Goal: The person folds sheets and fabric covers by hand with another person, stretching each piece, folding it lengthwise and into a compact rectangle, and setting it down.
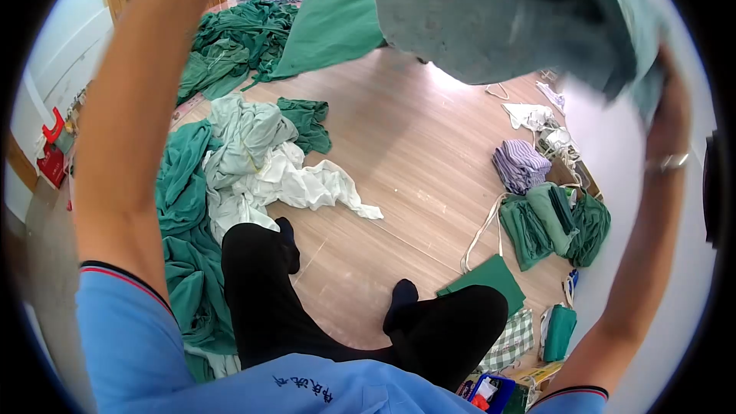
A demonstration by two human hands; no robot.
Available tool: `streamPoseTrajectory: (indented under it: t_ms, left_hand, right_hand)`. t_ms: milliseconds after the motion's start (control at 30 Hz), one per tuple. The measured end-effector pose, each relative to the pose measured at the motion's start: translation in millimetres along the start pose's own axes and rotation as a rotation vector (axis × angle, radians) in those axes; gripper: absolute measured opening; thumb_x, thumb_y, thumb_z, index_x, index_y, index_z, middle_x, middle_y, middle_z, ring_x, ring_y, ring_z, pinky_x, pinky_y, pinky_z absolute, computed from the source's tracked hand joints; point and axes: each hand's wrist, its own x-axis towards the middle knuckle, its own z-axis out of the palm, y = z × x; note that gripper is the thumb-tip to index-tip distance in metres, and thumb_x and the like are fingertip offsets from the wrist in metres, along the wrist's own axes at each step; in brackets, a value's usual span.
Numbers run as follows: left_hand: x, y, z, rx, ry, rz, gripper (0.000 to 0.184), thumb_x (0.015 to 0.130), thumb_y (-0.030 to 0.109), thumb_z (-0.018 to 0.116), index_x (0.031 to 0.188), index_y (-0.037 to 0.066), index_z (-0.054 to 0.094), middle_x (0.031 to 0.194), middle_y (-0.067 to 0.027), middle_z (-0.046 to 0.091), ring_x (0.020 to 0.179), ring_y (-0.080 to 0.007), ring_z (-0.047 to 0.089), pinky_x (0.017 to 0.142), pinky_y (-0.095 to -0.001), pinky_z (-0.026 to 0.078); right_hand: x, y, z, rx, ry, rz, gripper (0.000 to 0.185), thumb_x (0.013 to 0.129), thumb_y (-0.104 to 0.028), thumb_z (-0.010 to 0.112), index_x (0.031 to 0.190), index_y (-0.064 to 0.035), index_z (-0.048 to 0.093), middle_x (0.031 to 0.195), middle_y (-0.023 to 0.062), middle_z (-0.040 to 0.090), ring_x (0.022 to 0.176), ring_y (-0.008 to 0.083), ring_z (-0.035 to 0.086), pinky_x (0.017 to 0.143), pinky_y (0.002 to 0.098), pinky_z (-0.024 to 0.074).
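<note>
A large grey-green cloth (491, 15) is held up in the air across the top of the view, its lower edge hanging and smeared by motion. My right hand (671, 100), raised at the upper right with a band at the wrist, grips the cloth's right edge; its fingertips are partly hidden by the fabric. My left arm stretches up past the top edge, so my left hand is out of sight. A brighter green cloth part (337, 23) spreads out to the left of the raised cloth; whether the two are joined I cannot tell.
Left of my legs lie heaped green cloths (188, 261) and white cloths (307, 180). Farther back is a dark green pile (245, 34). Along the right wall sit folded purple striped cloth (521, 165), green bundles (537, 222), a flat green folded cloth (491, 284) and a blue box (502, 395).
</note>
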Motion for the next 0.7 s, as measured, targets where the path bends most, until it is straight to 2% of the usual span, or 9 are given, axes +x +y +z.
streamPoseTrajectory:
  t_ms: [33, 67, 100, 133, 200, 333, 500, 600, 700]
  left_hand:
    - [-27, -21, -16, 0.066, 0.05, -0.345, 0.038, 0.082, 0.032, 0.059, 0.104, 0.001, 0.055, 0.089, -0.0091, 0.062, 0.078, -0.0182, 0.062, 0.07, -0.0329, 0.052]
    - [-68, -32, 11, 0.008, 0.035, -0.381, 0.033, 0.087, 0.025, 0.05, 0.105, -0.003, 0.054, 0.094, -0.0136, 0.061, 0.078, -0.0226, 0.062, 0.072, -0.0383, 0.053]
    - [-91, -66, -1, 0.04, 0.024, -0.463, 0.036, 0.082, 0.029, 0.06, 0.104, 0.001, 0.055, 0.091, -0.0085, 0.062, 0.077, -0.0171, 0.061, 0.07, -0.033, 0.051]
    - [-115, -109, -7, 0.02, 0.156, -0.53, 0.033, 0.08, 0.023, 0.062, 0.102, 0.0, 0.056, 0.091, -0.0087, 0.062, 0.077, -0.0171, 0.061, 0.07, -0.0344, 0.05]
    - [-166, -161, -8, -0.05, 0.233, -0.96, 0.031, 0.081, 0.013, 0.06, 0.107, -0.003, 0.054, 0.093, -0.0112, 0.06, 0.082, -0.0226, 0.06, 0.068, -0.0394, 0.05]
    - [-269, -297, -28, 0.174, 0.121, -1.327, 0.028, 0.078, 0.005, 0.061, 0.102, -0.007, 0.054, 0.093, -0.0147, 0.059, 0.081, -0.0269, 0.06, 0.07, -0.0436, 0.051]
    - [-299, -313, -33, 0.108, 0.019, -1.497, 0.03, 0.078, 0.005, 0.061, 0.102, -0.011, 0.052, 0.095, -0.0188, 0.058, 0.082, -0.0263, 0.06, 0.063, -0.0424, 0.052]
    - [-265, -278, -24, 0.159, 0.041, -1.583, 0.033, 0.078, 0.002, 0.06, 0.106, -0.011, 0.05, 0.095, -0.0186, 0.057, 0.085, -0.0268, 0.059, 0.065, -0.0419, 0.052]
    - [-247, -293, -30, 0.123, 0.156, -1.463, 0.037, 0.077, 0.0, 0.057, 0.112, -0.008, 0.046, 0.093, -0.0168, 0.056, 0.084, -0.0266, 0.059, 0.066, -0.0411, 0.052]
  right_hand:
    - [-24, 25, -2, -0.196, -0.009, -0.001, 0.037, 0.085, -0.025, 0.054, 0.109, 0.0036, 0.056, 0.096, 0.0081, 0.062, 0.084, 0.0144, 0.06, 0.071, 0.0242, 0.0484]
    - [-46, 50, -3, -0.09, -0.119, 0.167, 0.035, 0.081, -0.022, 0.058, 0.106, 0.0019, 0.056, 0.093, 0.0088, 0.061, 0.078, 0.016, 0.06, 0.07, 0.0272, 0.0489]
    - [-66, 78, -6, -0.005, -0.159, 0.31, 0.034, 0.079, -0.018, 0.061, 0.106, 0.0022, 0.055, 0.093, 0.0086, 0.061, 0.077, 0.0172, 0.06, 0.069, 0.0287, 0.05]
    - [-86, 106, -4, 0.054, -0.156, 0.418, 0.034, 0.077, -0.012, 0.062, 0.106, 0.0035, 0.054, 0.092, 0.0087, 0.061, 0.077, 0.018, 0.061, 0.068, 0.0306, 0.0511]
    - [-122, 171, -14, 0.095, -0.161, 0.771, 0.037, 0.074, -0.008, 0.063, 0.106, 0.0054, 0.053, 0.092, 0.0112, 0.061, 0.076, 0.0212, 0.062, 0.064, 0.0355, 0.0529]
    - [-201, 313, -44, 0.07, -0.15, 1.216, 0.04, 0.074, -0.003, 0.061, 0.112, 0.0053, 0.049, 0.093, 0.0144, 0.06, 0.081, 0.0268, 0.062, 0.065, 0.0422, 0.052]
    - [-212, 356, -59, -0.219, -0.307, 1.489, 0.036, 0.075, -0.003, 0.063, 0.108, 0.0036, 0.05, 0.097, 0.0158, 0.059, 0.086, 0.028, 0.06, 0.073, 0.0458, 0.0491]
    - [-208, 323, -45, -0.165, -0.276, 1.515, 0.039, 0.075, -0.003, 0.064, 0.11, 0.004, 0.048, 0.101, 0.0155, 0.058, 0.09, 0.0268, 0.059, 0.075, 0.0436, 0.0479]
    - [-199, 338, -52, -0.038, -0.214, 1.549, 0.049, 0.075, -0.001, 0.063, 0.119, 0.001, 0.041, 0.109, 0.0157, 0.054, 0.096, 0.0263, 0.056, 0.078, 0.044, 0.0466]
